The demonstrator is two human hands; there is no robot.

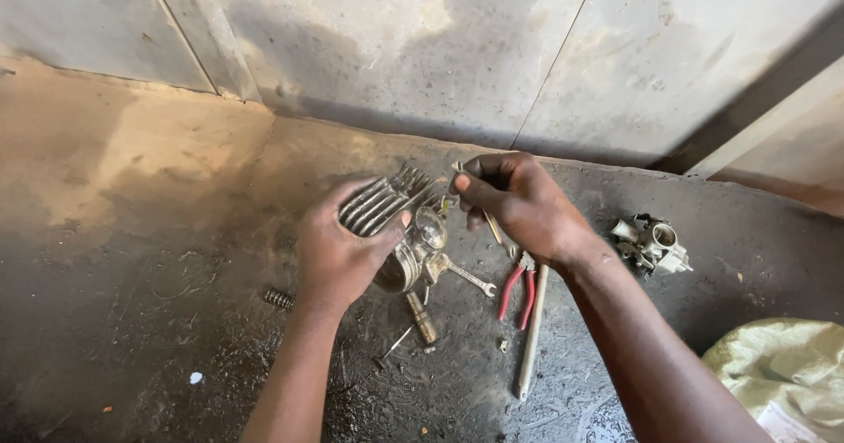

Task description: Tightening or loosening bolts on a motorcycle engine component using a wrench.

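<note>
On the oily concrete floor, going from its left side, a small coil spring lies just left of the left forearm. The left hand has its grip clamped on a finned metal engine cylinder, thumb across the fins, holding it tilted above the middle of the floor; the round open bore end points down and to the right. Below the cylinder, on the floor, lie a short brass-coloured bolt, a thin nail-like pin and a small flat spanner.

The right hand is closed, its fingers together around a slim metal tool whose tip meets the upper right edge of the cylinder; what exactly the tip touches cannot be told. Just beneath that wrist rest red-handled pliers, and beside them a long pale rod running towards the near edge of the floor. Further right, well apart from the hands, sits a grey carburettor body near the wall. At the floor's near right corner lies a crumpled yellowish-green sack.
</note>
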